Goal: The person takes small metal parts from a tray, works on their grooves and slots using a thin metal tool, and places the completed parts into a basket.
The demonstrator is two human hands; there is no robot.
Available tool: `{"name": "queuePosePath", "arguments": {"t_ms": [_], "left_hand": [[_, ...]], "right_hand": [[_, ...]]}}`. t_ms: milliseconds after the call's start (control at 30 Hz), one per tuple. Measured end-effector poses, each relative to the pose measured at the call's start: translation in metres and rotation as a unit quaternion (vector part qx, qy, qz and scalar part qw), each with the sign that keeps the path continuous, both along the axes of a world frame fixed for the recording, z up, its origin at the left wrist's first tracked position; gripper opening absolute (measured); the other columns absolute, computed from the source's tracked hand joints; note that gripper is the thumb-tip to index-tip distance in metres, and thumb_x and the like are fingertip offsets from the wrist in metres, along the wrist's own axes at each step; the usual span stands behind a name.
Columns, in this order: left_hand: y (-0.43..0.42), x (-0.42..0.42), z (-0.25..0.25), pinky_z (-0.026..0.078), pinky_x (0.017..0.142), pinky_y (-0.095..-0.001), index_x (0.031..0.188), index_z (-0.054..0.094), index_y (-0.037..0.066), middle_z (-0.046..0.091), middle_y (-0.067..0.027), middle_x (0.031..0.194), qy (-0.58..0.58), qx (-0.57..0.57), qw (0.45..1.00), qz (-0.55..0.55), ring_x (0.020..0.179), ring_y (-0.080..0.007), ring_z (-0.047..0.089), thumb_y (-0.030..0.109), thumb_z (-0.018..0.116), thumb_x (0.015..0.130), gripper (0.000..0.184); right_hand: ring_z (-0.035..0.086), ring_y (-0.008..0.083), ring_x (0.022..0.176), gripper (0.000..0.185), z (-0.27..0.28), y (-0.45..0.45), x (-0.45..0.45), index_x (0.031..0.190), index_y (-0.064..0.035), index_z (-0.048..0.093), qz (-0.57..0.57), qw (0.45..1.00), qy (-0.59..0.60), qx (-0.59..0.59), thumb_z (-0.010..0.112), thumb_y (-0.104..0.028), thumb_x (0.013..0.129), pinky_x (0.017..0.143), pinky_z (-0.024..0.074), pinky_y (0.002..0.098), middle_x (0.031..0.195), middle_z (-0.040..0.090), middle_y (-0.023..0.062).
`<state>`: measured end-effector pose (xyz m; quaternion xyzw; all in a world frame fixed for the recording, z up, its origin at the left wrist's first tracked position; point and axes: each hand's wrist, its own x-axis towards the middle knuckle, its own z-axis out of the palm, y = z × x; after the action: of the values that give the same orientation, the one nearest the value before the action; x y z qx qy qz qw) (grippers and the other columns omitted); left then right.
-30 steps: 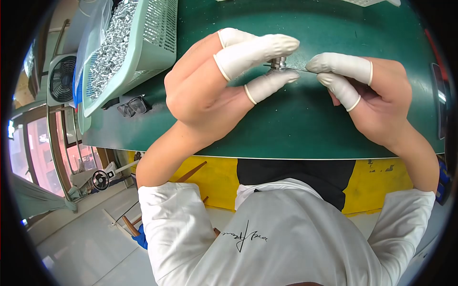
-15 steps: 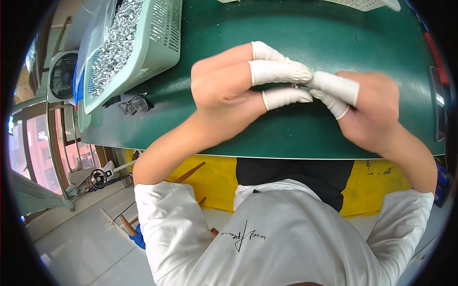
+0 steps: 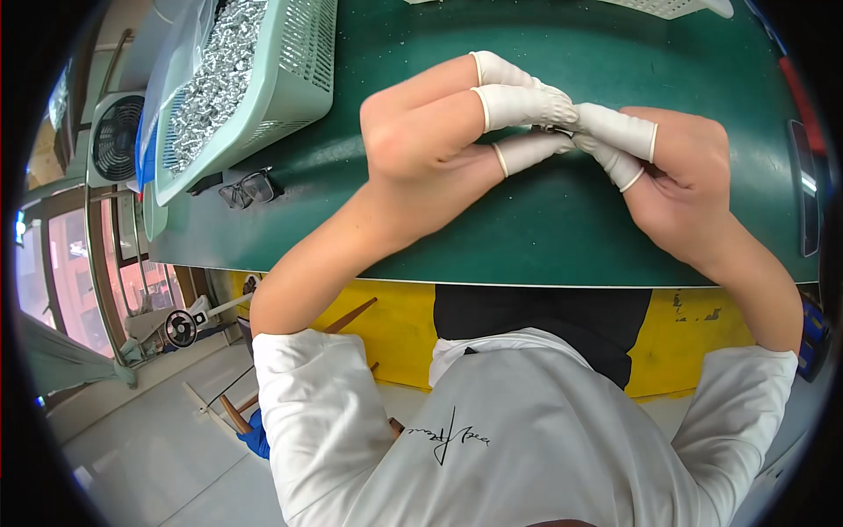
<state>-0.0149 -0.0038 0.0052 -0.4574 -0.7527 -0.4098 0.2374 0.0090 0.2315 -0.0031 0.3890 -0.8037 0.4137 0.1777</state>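
My left hand [image 3: 430,145] and my right hand [image 3: 672,162] meet above the green table [image 3: 492,233], white finger cots on thumbs and fingers. Between the left thumb and fingers a small shiny metal part [image 3: 550,129] shows, mostly covered. The right thumb and finger are pinched together at its right end, touching the left fingertips. Just what the right fingertips grip is hidden. To the left, a pale green plastic basket [image 3: 303,92] holds a heap of small silvery metal parts [image 3: 221,83].
Black-framed glasses [image 3: 250,189] lie on the table below the basket. A white basket [image 3: 672,9] stands at the far edge of view. A dark phone-like device [image 3: 804,189] lies at the right edge. Fans [image 3: 117,139] stand off to the left.
Both hands have moved slightly up, away from my body, still together with the small metal part between them. The left wrist has risen and turned a little.
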Motion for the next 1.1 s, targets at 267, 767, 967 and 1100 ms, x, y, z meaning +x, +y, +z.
{"name": "queuePosePath", "arguments": {"t_ms": [267,767,967,1100], "left_hand": [[0.000,-0.001,-0.003,0.057,0.060,-0.0282,0.091,0.078,0.006,0.073,-0.0073,0.084,0.004,0.019,1.000,0.023,0.072,-0.0201,0.071,0.000,0.089,0.063,0.030],[-0.012,0.002,0.000,0.057,0.069,-0.0273,0.103,0.082,0.005,0.072,-0.0097,0.091,-0.107,-0.055,0.993,-0.008,0.080,-0.0186,0.069,-0.006,0.085,0.070,0.035],[-0.008,0.003,-0.003,0.058,0.068,-0.0280,0.101,0.081,0.003,0.071,-0.0113,0.092,-0.084,-0.046,0.995,-0.001,0.081,-0.0202,0.070,-0.004,0.087,0.070,0.032],[0.000,0.004,-0.008,0.055,0.060,-0.0280,0.094,0.080,0.004,0.069,-0.0084,0.086,-0.037,0.000,0.999,0.011,0.072,-0.0201,0.068,-0.002,0.087,0.066,0.029]], "right_hand": [[0.056,0.0192,0.054,0.026,0.000,0.000,0.002,0.111,-0.0005,0.077,-0.018,1.000,0.003,0.026,0.074,0.006,0.086,0.050,0.0421,0.0289,0.070,0.066,0.0109],[0.061,0.0284,0.057,0.040,0.006,0.004,0.005,0.108,-0.0033,0.078,-0.033,0.998,-0.014,0.061,0.071,0.012,0.072,0.050,0.0462,0.0348,0.071,0.067,0.0135],[0.064,0.0242,0.057,0.023,0.000,-0.003,0.004,0.102,0.0004,0.077,-0.040,0.997,-0.071,-0.014,0.076,0.007,0.080,0.051,0.0473,0.0314,0.075,0.071,0.0142],[0.070,0.0161,0.070,0.021,0.005,0.005,0.005,0.109,0.0030,0.075,-0.002,0.991,-0.134,0.022,0.072,0.008,0.088,0.060,0.0532,0.0271,0.088,0.076,0.0150]]}}
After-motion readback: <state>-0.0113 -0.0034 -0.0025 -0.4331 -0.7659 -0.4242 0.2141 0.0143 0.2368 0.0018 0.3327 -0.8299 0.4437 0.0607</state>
